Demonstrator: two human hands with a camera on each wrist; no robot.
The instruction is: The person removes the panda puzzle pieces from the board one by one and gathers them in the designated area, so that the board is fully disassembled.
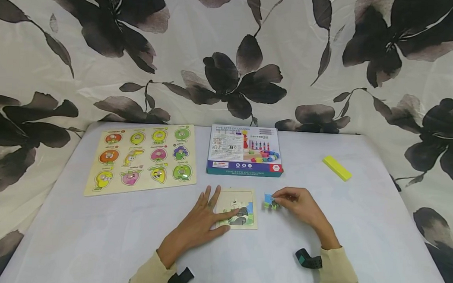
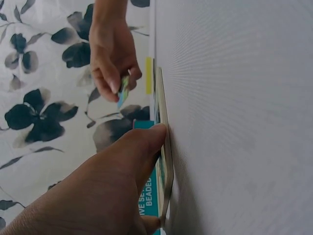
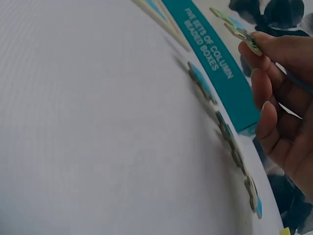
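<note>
Closest to the lens, two cream sleeves (image 1: 343,274) come in from the bottom edge, a dark strap on each wrist. The left hand (image 1: 200,224) lies flat, fingers straight and spread, its tips pressing on the small jigsaw tray (image 1: 249,223) in the middle of the white table (image 1: 88,237). It curls round nothing, only pins the tray down. From the left wrist view a fingertip (image 2: 155,134) sits right on the tray's thin edge.

Just to the right of the tray, the right hand (image 1: 302,204) pinches a blue-and-green puzzle piece (image 1: 270,201) between thumb and fingertips (image 3: 259,49), lifted slightly off the surface. More loose pieces (image 3: 230,134) lie in a row beneath it, just in front of the teal beads box (image 1: 245,151).

Further back sit a fruit peg board (image 1: 143,158) on the left and a yellow block (image 1: 337,167) well apart on the right.

The risks, as they look from here: that pinch is only at the piece's edge, so it could tilt or drop among the loose ones. And the left fingers cover part of the tray, so they may be in the way of its open slots, or nudge the light tray askew.
</note>
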